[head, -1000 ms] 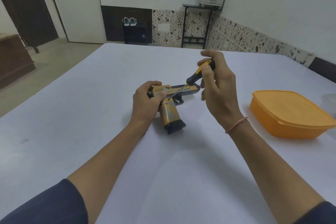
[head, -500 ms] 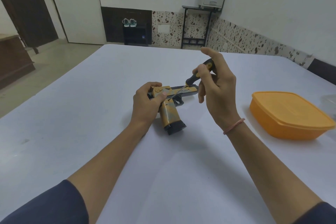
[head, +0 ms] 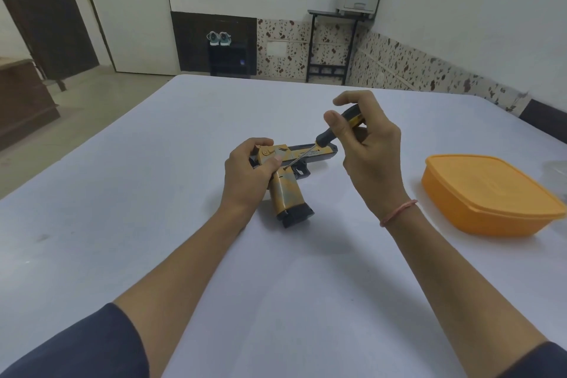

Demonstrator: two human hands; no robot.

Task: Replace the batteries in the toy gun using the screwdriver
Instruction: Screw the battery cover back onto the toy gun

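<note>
Fingers of the left hand (head: 245,181) wrap the toy gun (head: 287,184) (flat on the table (head: 153,193)); the right hand (head: 368,156) pinches the screwdriver (head: 334,129), tip on it.

Person: both forearms bare. Dark navy sleeves, left sleeve (head: 76,344) at 7 o'clock, right sleeve (head: 540,360) at 5 o'clock. Thin pink band (head: 398,212) circling right wrist.

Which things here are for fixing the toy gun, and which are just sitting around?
For the job:
toy gun, steadied by the left hand
screwdriver, in the right hand, tip at the gun

Just lying about:
orange lidded box
shoes on the far shelf
</note>
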